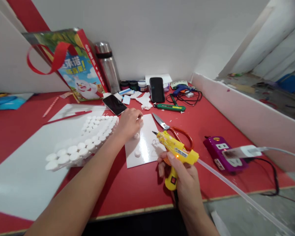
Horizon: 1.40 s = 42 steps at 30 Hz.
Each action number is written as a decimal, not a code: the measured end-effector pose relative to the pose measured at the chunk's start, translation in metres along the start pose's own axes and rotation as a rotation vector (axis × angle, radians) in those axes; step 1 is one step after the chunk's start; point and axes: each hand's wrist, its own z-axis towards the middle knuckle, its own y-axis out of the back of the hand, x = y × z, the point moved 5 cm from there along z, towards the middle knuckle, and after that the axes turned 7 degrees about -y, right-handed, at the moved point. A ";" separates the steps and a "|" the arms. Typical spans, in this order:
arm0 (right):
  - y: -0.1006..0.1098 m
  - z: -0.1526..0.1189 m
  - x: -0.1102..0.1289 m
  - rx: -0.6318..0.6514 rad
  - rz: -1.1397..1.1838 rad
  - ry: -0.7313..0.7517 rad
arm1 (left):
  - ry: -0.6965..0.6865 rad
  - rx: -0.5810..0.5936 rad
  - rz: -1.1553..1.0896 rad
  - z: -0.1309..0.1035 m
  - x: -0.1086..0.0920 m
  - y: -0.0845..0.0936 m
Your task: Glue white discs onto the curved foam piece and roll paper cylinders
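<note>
Along the left edge of the tabletop (137, 188) lies a blue packet (11, 102), and nearer the middle a picture box (85, 77) stands towards the far edge. A big white board (24, 186) reaches to the near left corner, with a red pen (68, 117) across its far part. Over its right edge sits a framework of white discs (73, 152), joined in rows. The left hand (129, 123) rests at the far left corner of a small white card (149, 132), its fingers curled; a white bit shows by the fingertips, but whether it is pinched cannot be told. A loose disc (137, 153) lies towards the card's near left corner. Scissors (184, 133) lie beyond the card's right edge. The right hand (185, 178), well closed, grips a yellow glue gun (180, 153) near the tabletop's near edge, nozzle towards the card. At the right, a purple socket (217, 150) carries a plugged-in adapter (245, 151). The step in hand seems to be placing small white pieces, glue at the ready; the next move probably calls for a steady nozzle and clear fingertips.
</note>
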 end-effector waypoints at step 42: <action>-0.029 -0.041 -0.001 0.212 -0.434 -0.329 | 0.821 -0.112 -1.811 -0.174 0.009 -0.009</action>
